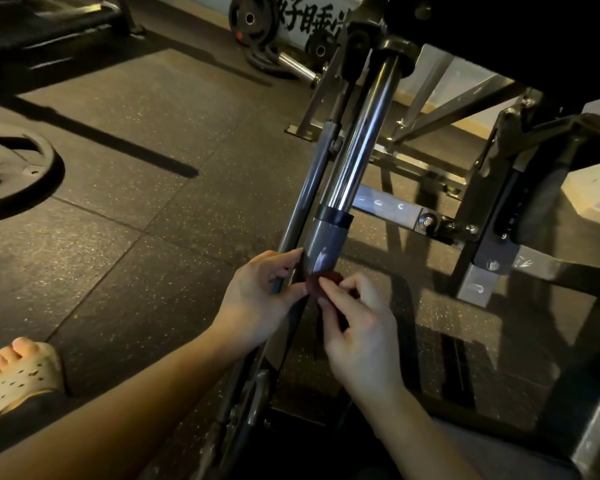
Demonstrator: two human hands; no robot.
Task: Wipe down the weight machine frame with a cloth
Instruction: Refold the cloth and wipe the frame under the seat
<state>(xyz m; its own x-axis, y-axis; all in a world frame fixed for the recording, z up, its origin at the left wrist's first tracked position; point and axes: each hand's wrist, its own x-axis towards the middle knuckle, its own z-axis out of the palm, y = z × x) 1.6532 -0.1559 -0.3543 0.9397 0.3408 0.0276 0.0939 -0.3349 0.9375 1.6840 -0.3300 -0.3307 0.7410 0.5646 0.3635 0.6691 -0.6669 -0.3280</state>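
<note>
A chrome guide tube (361, 140) of the weight machine frame slants down the middle into a grey sleeve (324, 249) with a black collar. A small dark red cloth (315, 284) sits at the sleeve's lower end. My right hand (357, 327) pinches the cloth from below with curled fingers. On the sleeve's left side, my left hand (257, 296) has its fingertips touching the sleeve and the thin grey bar (309, 188) beside it. Much of the cloth is hidden between my fingers.
A black weight plate (14, 168) lies on the rubber floor at left, and more plates (253, 19) lean at the back. Grey frame beams and a bolted bracket (426, 221) stand at right. My sandalled foot (18, 372) is at lower left.
</note>
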